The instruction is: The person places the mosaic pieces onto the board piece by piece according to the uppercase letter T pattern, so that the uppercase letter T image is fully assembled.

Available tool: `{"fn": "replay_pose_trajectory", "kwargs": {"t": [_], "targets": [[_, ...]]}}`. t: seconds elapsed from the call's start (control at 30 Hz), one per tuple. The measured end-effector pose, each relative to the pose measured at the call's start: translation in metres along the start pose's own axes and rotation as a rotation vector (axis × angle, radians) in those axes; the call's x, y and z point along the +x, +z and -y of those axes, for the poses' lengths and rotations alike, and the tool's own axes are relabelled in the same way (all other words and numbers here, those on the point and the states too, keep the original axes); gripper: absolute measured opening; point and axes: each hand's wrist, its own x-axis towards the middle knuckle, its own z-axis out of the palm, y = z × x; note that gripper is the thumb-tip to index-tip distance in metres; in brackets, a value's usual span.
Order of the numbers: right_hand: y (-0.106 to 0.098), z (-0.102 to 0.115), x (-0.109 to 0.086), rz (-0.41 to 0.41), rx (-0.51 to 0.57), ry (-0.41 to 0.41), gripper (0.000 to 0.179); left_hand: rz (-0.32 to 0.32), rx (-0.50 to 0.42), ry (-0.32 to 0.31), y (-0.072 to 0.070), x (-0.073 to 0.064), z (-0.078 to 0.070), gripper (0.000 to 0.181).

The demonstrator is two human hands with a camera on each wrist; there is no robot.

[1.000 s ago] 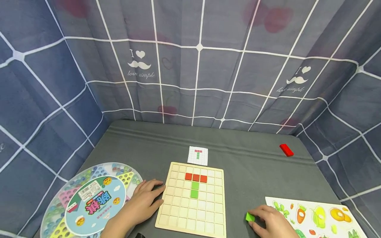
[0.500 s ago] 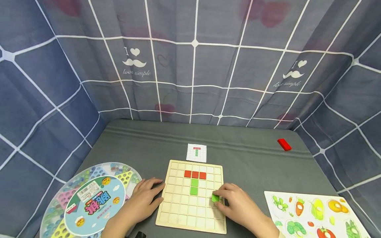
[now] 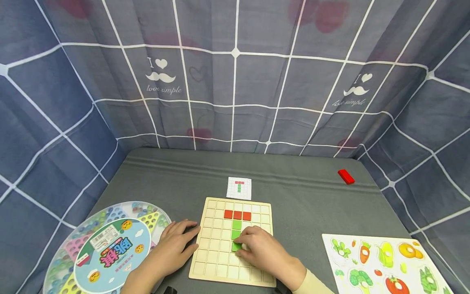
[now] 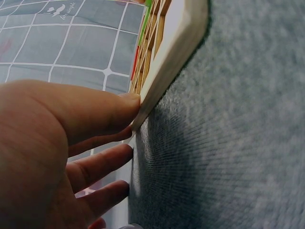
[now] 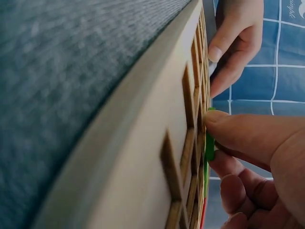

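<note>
My right hand (image 3: 262, 251) pinches a small green square block (image 3: 236, 247) between thumb and fingertips, low over the wooden grid board (image 3: 213, 261). In the right wrist view the green block (image 5: 210, 143) sits at the surface of the grid, under the thumb tip; whether it is fully seated cannot be told. Just above it in the same column are two more green blocks (image 3: 236, 224), below a row of three red blocks (image 3: 237, 215). My left hand (image 3: 170, 251) touches the board's left edge with fingers loosely spread; the left wrist view shows the thumb against the rim (image 4: 176, 57).
Behind the board lies a white card (image 3: 232, 194) printed with a red-and-green T on a grid. A round marble game case (image 3: 114, 261) is at left. A vegetable picture board (image 3: 378, 241) lies at right, and a red block (image 3: 346, 177) farther back.
My right hand has carried the green block from the table at right, leftward onto the board, below the other green blocks. The left hand stays at the board's edge. The view has shifted slightly.
</note>
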Motion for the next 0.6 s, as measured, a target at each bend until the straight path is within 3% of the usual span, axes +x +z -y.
{"fn": "replay_pose_trajectory", "kwargs": {"t": [0.3, 0.6], "targets": [[0.0101, -0.0014, 0.0039, -0.007, 0.02, -0.04, 0.018, -0.006, -0.003, -0.007, -0.0021, -0.005, -0.0002, 0.047], [0.0013, -0.0075, -0.0013, -0.045, 0.044, -0.009, 0.018, 0.001, 0.002, 0.013, -0.0025, -0.0033, -0.0008, 0.047]]}}
